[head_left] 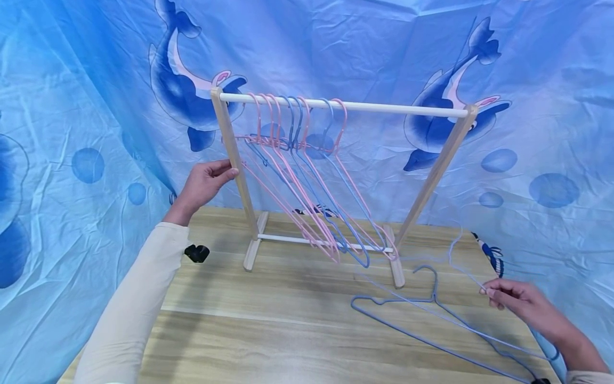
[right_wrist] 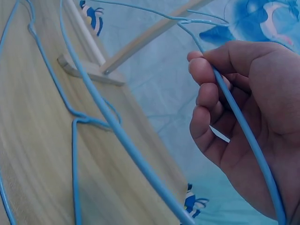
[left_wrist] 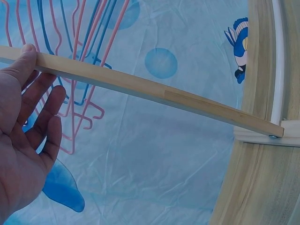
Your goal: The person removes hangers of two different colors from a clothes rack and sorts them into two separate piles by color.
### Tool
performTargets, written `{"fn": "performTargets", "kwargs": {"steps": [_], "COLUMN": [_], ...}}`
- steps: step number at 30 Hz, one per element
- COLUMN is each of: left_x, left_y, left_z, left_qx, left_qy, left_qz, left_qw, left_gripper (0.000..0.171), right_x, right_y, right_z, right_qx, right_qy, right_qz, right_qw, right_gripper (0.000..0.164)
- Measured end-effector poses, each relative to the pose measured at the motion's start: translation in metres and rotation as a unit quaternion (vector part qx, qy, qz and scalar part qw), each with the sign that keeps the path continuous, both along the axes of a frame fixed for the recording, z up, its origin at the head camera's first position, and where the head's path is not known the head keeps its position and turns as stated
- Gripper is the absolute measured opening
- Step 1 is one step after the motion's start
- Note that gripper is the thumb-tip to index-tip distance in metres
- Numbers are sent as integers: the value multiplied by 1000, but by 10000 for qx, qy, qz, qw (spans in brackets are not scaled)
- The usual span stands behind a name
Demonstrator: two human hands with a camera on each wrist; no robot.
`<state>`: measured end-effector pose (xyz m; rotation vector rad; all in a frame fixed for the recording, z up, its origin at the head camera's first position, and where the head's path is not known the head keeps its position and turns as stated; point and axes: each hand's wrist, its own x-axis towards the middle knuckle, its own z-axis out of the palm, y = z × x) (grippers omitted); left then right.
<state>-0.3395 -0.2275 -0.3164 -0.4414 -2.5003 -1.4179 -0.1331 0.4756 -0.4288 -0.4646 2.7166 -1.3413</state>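
Note:
A small clothes rack has a white top rail (head_left: 403, 109) and wooden side posts. My left hand (head_left: 206, 181) holds its left post (head_left: 244, 194) between thumb and fingers, partway up; the left wrist view shows the thumb (left_wrist: 28, 58) on the post. Several pink and blue hangers (head_left: 292, 170) hang from the rail's left and middle part. At the right, my right hand (head_left: 532, 309) pinches a blue hanger (right_wrist: 247, 131) by one wire, raised above the table. Below it, a second blue hanger (head_left: 398, 327) lies flat on the table.
The rack's feet (head_left: 397, 272) stand on a wood-grain table (head_left: 268, 330). Blue cloth (head_left: 355, 48) printed with dolphins hangs behind and at the sides. A small black object (head_left: 197, 253) is beside the left sleeve, and another (head_left: 541, 381) shows at the bottom right.

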Motion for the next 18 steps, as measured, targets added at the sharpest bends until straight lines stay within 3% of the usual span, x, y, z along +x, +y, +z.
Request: {"fn": "performTargets", "kwargs": {"steps": [7, 13, 18], "left_x": [0, 1, 1], "left_y": [1, 2, 1], "left_z": [1, 2, 1], "left_qx": [9, 20, 2], "left_qy": [9, 7, -9], "left_qz": [4, -19, -2], "left_qw": [10000, 10000, 10000], "left_gripper": [49, 48, 48], "right_x": [0, -2, -3], "right_y": [8, 18, 22], "right_z": [-13, -27, -37], "right_qx": [-422, -1019, -997], "right_qy": [-349, -850, -1065], "right_qz": [438, 991, 987], "right_qw": [9975, 9862, 9844], "right_gripper": [26, 36, 33]}}
